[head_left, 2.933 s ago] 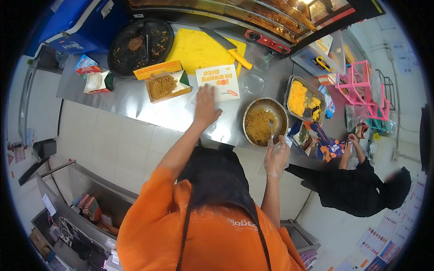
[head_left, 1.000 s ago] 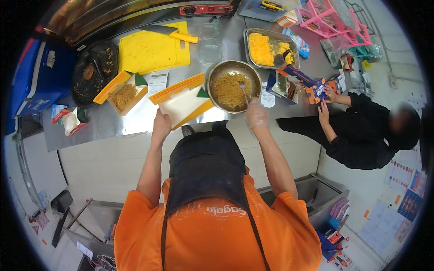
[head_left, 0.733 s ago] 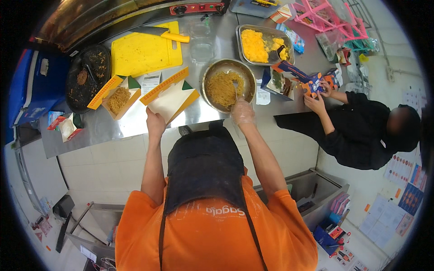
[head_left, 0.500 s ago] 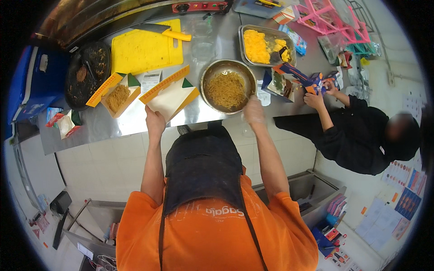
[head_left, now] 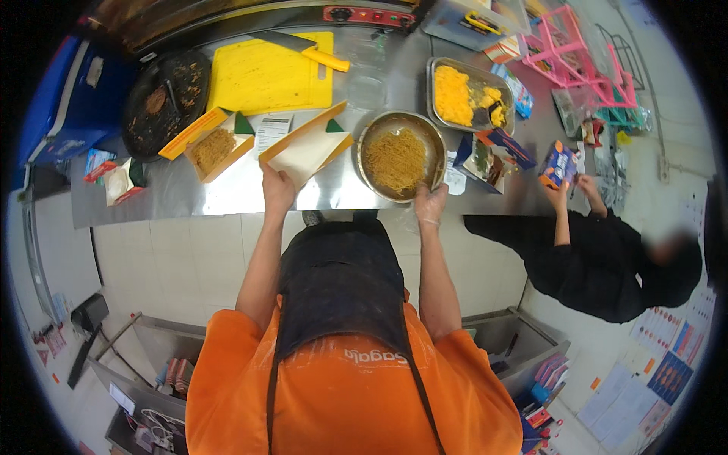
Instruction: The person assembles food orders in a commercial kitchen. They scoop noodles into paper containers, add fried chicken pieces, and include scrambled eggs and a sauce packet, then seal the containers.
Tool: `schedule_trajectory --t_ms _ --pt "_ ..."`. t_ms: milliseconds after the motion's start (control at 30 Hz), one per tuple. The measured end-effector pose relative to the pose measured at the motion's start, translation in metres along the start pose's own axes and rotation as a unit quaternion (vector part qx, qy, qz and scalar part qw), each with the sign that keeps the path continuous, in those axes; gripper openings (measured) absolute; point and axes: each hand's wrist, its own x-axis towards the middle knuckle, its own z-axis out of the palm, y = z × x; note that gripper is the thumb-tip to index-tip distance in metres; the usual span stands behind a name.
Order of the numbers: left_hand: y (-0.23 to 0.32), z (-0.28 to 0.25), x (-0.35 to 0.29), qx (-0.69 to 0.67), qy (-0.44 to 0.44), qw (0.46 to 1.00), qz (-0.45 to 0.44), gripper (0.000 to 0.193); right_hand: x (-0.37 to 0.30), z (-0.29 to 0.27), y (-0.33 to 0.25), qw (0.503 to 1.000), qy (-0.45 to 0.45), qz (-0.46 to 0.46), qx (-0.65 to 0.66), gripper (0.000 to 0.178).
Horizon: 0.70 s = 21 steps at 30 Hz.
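Note:
My left hand [head_left: 278, 189] grips the near edge of an open yellow takeaway box [head_left: 311, 155], whose white paper lining shows with no food on it. To its right stands a round steel bowl [head_left: 434, 148] with a heap of brown noodles [head_left: 394, 159] in it. My right hand [head_left: 430, 203], in a clear plastic glove, is closed on the bowl's near right rim; some of its fingers are hidden. Left of the box I hold is a second yellow box [head_left: 239, 148], holding noodles [head_left: 215, 150].
Behind lie a yellow cutting board [head_left: 265, 80], a yellow-handled knife [head_left: 326, 59] and a black pan [head_left: 171, 98]. A tray [head_left: 436, 95] of yellow food stands back right, near a filled dark box [head_left: 493, 171]. A co-worker [head_left: 599, 243] at right handles a blue-orange carton [head_left: 560, 165].
My right hand, blurred by the bowl before, now grips its rim. The left hand stays on the box. The co-worker has shifted the blue-orange carton farther right. The whole view has shifted slightly.

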Motion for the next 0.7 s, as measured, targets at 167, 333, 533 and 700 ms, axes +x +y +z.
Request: schedule_trajectory --t_ms 167,333,533,700 --pt "0.011 0.014 -0.001 -0.006 0.046 0.998 0.037 0.077 0.042 -0.048 -0.045 0.98 -0.088 -0.004 -0.177 0.045" --pt "0.052 0.039 -0.02 -0.068 0.007 0.996 0.064 0.08 0.056 -0.105 -0.184 0.92 -0.124 -0.129 -0.349 0.033" --pt "0.1 0.093 -0.06 -0.191 -0.06 0.965 0.168 0.08 0.046 -0.088 -0.316 0.821 -0.096 -0.203 -0.525 0.026" --pt "0.122 0.121 -0.063 -0.313 -0.091 0.931 0.163 0.072 0.045 -0.063 -0.356 0.765 -0.072 -0.266 -0.582 0.023"
